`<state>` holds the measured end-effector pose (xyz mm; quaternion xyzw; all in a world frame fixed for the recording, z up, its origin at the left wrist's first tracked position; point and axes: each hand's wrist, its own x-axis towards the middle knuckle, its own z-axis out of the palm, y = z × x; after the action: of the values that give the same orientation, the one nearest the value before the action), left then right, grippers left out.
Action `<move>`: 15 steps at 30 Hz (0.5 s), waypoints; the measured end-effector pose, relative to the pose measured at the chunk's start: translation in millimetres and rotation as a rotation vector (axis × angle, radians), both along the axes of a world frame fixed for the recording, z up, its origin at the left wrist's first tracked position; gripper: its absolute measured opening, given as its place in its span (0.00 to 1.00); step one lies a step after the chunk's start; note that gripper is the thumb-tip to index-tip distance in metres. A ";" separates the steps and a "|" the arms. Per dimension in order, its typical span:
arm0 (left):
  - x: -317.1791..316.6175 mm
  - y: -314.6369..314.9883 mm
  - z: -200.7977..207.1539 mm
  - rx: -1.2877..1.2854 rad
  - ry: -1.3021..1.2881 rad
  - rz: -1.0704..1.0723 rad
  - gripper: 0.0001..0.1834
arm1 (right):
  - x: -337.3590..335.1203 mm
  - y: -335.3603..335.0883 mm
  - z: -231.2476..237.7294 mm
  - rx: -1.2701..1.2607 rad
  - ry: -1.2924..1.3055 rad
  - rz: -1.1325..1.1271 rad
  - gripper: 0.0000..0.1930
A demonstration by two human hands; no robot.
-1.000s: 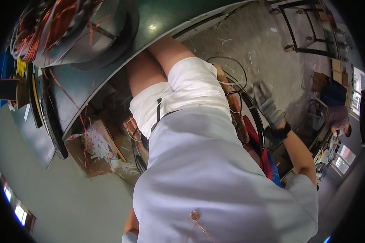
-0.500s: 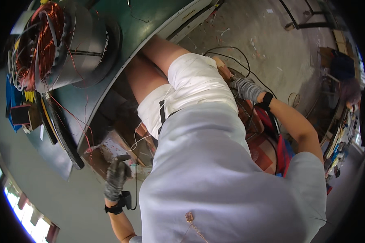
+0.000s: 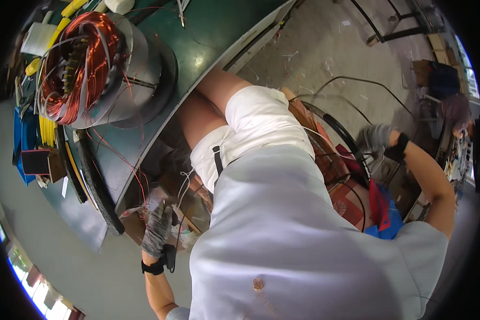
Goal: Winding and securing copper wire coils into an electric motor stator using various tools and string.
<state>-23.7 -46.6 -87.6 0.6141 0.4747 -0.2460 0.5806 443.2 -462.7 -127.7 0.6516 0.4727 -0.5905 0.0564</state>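
My left hand [image 3: 158, 230], in a grey glove with a black wrist strap, is below the table's near corner, among a jumble of clutter. Its fingers look stretched out, though the tips are blurred, and I make out nothing held. Thin red wires [image 3: 142, 184] hang from the table close to those fingertips. A white cord [image 3: 185, 184] dangles near that hand by my shorts. My right hand [image 3: 376, 140], also gloved, is out to the right, smeared by motion. Beside it are a black cable [image 3: 342, 129] and a thin white cord [image 3: 325, 136]; whether it holds either is unclear.
On the green table [image 3: 197, 50] stands a grey metal motor stator [image 3: 136, 64] with copper windings [image 3: 93, 56]. A blue bin [image 3: 22, 140] and dark sleeved strips [image 3: 96, 178] are at the table's left. A black metal frame [image 3: 405, 29] stands on the scrap-strewn floor, far right.
My right hand has moved from beside my hip outward to the right, and the cables there have shifted. My left hand has moved slightly, its fingers now extended upward. The view has shifted a little.
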 end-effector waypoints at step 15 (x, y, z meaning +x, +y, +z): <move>152.8 -66.8 -9.5 0.487 -0.698 0.421 0.16 | -73.9 331.0 55.3 0.364 1.296 -1.050 0.09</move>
<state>129.1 -113.5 -97.1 0.6688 0.4093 0.2166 0.5816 369.4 -131.7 -72.4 0.3185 0.1358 -0.7113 -0.6117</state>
